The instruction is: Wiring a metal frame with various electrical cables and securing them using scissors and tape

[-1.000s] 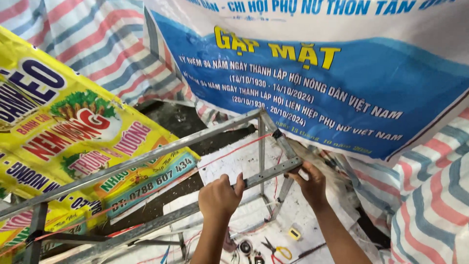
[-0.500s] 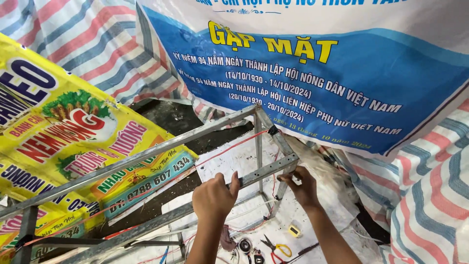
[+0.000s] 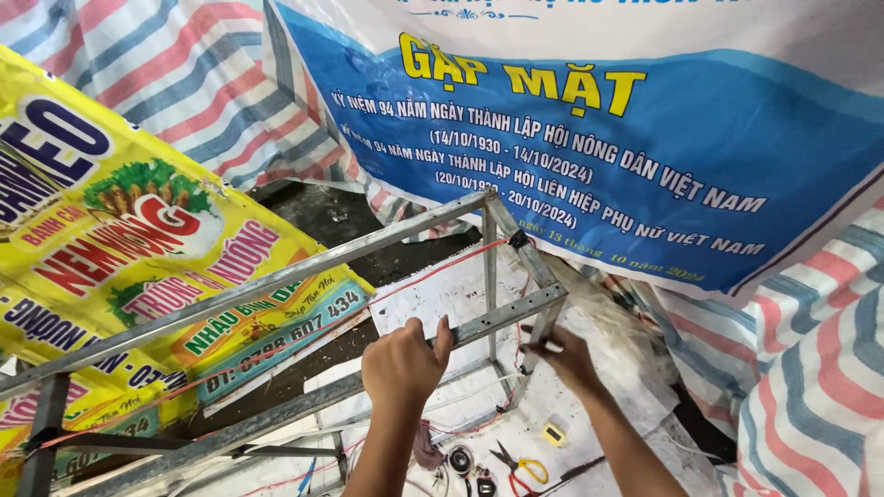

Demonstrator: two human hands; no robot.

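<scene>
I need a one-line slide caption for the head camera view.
Two hands, left hand and right hand, grip a grey metal frame between printed banners.

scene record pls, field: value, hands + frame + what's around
left hand: gripping the lower perforated bar of the metal frame from above
right hand: at the frame's corner post, pinching something small and dark; what it is cannot be told
wiring: red wire strung along the frame
below frame: scissors with yellow handles, small yellow item, white sheet
surroundings: blue banner behind, yellow banner at left, striped tarp
</scene>
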